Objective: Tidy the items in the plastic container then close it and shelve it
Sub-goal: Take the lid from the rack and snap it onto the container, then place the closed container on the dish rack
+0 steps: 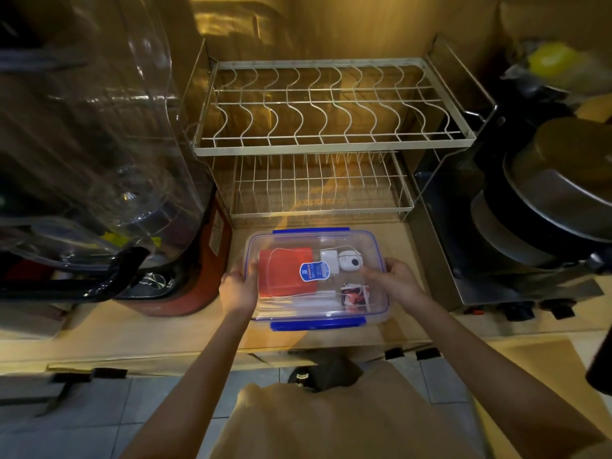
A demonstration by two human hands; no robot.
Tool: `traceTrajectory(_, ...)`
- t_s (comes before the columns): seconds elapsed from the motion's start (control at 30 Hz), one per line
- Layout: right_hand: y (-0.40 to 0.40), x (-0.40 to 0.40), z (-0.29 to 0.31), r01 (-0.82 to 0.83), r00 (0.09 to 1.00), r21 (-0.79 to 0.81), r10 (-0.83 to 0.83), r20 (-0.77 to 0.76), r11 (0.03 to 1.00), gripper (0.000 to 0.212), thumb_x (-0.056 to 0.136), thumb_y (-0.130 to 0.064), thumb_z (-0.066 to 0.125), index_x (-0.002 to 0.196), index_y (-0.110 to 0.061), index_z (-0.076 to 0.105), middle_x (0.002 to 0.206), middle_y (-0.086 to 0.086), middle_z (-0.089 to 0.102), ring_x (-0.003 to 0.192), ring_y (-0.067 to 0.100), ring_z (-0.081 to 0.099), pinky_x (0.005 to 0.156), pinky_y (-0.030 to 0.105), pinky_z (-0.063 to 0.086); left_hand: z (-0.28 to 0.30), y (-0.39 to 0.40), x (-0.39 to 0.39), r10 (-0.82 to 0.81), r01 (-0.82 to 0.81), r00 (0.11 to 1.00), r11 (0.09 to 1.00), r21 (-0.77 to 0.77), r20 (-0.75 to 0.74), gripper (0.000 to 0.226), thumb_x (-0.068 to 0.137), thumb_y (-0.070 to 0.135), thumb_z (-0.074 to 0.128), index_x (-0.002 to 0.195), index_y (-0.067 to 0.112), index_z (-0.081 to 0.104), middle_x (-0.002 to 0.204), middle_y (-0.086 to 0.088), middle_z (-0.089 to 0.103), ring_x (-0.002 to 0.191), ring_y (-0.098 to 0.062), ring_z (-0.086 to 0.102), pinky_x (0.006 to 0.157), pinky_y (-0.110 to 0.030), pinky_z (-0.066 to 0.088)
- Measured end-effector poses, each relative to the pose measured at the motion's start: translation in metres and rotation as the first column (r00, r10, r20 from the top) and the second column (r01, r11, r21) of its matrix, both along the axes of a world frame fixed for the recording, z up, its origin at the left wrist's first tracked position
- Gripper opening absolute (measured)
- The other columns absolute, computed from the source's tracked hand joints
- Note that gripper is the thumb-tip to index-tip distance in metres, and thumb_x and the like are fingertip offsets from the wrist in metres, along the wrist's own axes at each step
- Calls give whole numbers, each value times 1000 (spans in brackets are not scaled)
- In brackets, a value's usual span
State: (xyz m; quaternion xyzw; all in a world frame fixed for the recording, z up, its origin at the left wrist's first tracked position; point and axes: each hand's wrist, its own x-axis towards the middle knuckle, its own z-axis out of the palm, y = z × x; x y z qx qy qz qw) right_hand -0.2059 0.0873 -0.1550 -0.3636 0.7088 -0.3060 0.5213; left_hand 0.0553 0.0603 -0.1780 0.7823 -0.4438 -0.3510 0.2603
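Observation:
A clear plastic container (pixel 371 309) with its lid on and blue clips at front and back sits on the counter in front of the wire rack. Through the lid I see a red flat item (pixel 281 270), a white charger with its cable (pixel 329 256), a small white round case (pixel 351 260) and a small red-and-white packet (pixel 356 296). My left hand (pixel 236 286) grips the container's left side. My right hand (pixel 399 279) grips its right side, fingers lying on the lid.
A two-tier white wire dish rack (pixel 331 144) stands just behind the container, both tiers bare. A red-based appliance with a clear jug (pixel 198 260) is at the left. Stacked metal pots (pixel 546 207) on a steel stand are at the right. The counter edge is near me.

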Motion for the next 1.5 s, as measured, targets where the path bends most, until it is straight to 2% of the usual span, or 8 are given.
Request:
traceTrajectory(0.13,-2,-6,14,62,998,13,-62,16,998,22,88,-32,60,82,-11,63,82,7,68,75,21,66,65,31,52,18,2,8,-14,16,996,1000,19,-84,53,91,41,50,132,7,50,129,-20,58,121,-35,53,101,-41,43)
traceTrajectory(0.47,7,-28,115,110,992,-292,-88,87,950,28,85,-35,61,95,-10,71,87,10,75,83,26,71,77,39,59,116,25,22,-81,3,934,976,-219,-347,30,81,33,67,108,18,69,95,-9,74,97,-25,68,92,-49,53)
traceTrajectory(0.6,1,-35,167,181,966,-406,-84,244,896,16,87,-29,60,83,-18,70,63,-4,74,61,10,71,50,20,54,179,33,5,-171,-25,851,931,-364,-497,10,86,18,59,89,23,67,65,7,76,67,-7,73,56,-20,58)
traceTrajectory(0.7,-10,-43,193,209,929,-442,-35,370,872,26,82,-40,63,94,-19,73,88,3,76,84,18,72,72,32,56,220,30,-3,-212,-80,831,870,-487,-514,11,86,14,58,83,23,65,55,18,71,56,5,68,44,-6,48)
traceTrajectory(0.87,-56,-47,224,269,845,-428,2,534,863,74,45,-48,87,109,-15,71,115,13,66,108,29,64,102,46,46,259,-5,-2,-217,-160,787,832,-531,-577,12,82,20,65,92,14,71,57,6,73,52,-4,68,44,-13,51)
traceTrajectory(1.23,-137,-32,229,360,889,-423,-169,425,832,20,78,-34,72,74,-14,73,63,0,74,60,13,71,69,30,54,275,-102,-13,-209,-29,808,919,-393,-551,42,83,26,62,118,2,58,95,-17,69,77,-25,67,66,-32,51)
traceTrajectory(1.37,-153,-27,215,304,905,-338,-159,395,890,37,71,-46,74,91,-15,74,96,9,76,88,23,72,87,39,55,273,-120,-12,-142,-67,822,938,-341,-552,43,85,22,60,123,3,55,99,-16,67,79,-24,66,65,-31,52)
traceTrajectory(1.5,-167,-22,217,270,926,-333,-149,347,903,24,85,-35,63,90,-13,70,91,10,72,84,23,69,84,37,54,268,-132,-11,-140,-29,861,947,-321,-490,46,86,28,58,125,5,52,102,-13,68,86,-25,66,79,-37,54)
